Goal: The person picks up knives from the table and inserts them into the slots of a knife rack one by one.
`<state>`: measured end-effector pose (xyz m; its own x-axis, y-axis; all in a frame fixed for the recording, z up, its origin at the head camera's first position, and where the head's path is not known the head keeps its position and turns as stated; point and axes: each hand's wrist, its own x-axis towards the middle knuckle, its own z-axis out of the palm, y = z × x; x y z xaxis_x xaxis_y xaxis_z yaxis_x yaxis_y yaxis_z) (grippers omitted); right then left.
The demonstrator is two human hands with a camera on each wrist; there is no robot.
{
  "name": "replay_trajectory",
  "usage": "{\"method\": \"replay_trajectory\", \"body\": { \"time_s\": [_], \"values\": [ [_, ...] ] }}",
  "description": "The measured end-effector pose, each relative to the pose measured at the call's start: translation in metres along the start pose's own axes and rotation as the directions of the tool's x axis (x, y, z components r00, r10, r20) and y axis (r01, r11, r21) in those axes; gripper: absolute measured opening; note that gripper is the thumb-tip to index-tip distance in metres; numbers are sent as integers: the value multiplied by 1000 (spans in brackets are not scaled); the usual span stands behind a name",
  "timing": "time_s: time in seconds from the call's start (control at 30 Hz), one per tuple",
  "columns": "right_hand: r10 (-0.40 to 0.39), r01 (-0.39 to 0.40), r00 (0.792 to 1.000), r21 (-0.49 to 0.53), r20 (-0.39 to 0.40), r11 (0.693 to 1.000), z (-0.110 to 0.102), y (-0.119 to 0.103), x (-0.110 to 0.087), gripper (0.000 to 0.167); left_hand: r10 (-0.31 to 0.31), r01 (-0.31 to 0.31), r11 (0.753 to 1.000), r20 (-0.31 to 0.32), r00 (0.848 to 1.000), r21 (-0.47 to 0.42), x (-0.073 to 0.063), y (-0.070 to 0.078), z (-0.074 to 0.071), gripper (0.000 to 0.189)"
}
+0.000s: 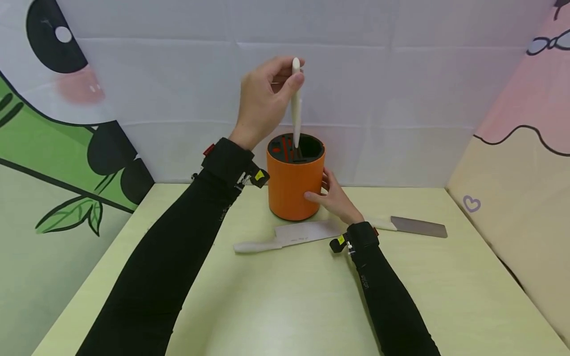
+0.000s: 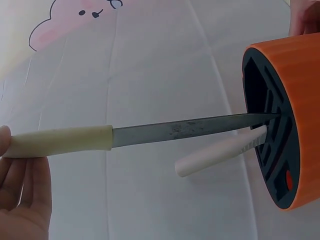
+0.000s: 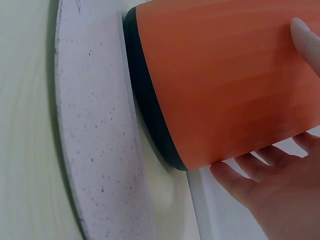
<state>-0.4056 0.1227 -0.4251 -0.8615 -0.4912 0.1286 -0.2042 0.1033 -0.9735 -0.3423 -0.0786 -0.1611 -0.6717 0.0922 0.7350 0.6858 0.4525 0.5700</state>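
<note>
My left hand (image 1: 267, 96) pinches the end of a cream-handled knife (image 2: 62, 141) above an orange knife block (image 1: 291, 190). The knife points downward, its narrow blade tip right at a slot in the block's dark top. Beside that blade, another white handle (image 2: 215, 152) sticks up out of the block. Around the block's right side my right hand (image 1: 336, 200) holds it low down, thumb on the front and fingers on the far side. A cleaver (image 1: 307, 234) lies flat in front of the block, its speckled blade (image 3: 100, 125) close to the dark base.
Right of the block, a second knife (image 1: 420, 226) with a grey rectangular blade lies on the pale table (image 1: 276, 296), its handle partly behind my right wrist. A white cloth (image 1: 378, 89) hangs behind the table. Printed side panels border the table left and right.
</note>
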Motion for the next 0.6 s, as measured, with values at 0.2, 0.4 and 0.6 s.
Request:
{"method": "replay_trajectory", "body": {
  "time_s": [0.2,0.4,0.6],
  "values": [
    [12,-12,1000,-19,-9,1000,1,-2,0,99,-7,7,1000,12,1000,22,-4,-10,2,30],
    [3,-3,1000,-17,-8,1000,1,-3,1,98,3,-4,999,25,1000,41,-9,-23,7,30],
    [0,-1,1000,-18,-7,1000,1,0,3,100,-7,4,998,44,999,63,-18,-37,13,31]
  ]
}}
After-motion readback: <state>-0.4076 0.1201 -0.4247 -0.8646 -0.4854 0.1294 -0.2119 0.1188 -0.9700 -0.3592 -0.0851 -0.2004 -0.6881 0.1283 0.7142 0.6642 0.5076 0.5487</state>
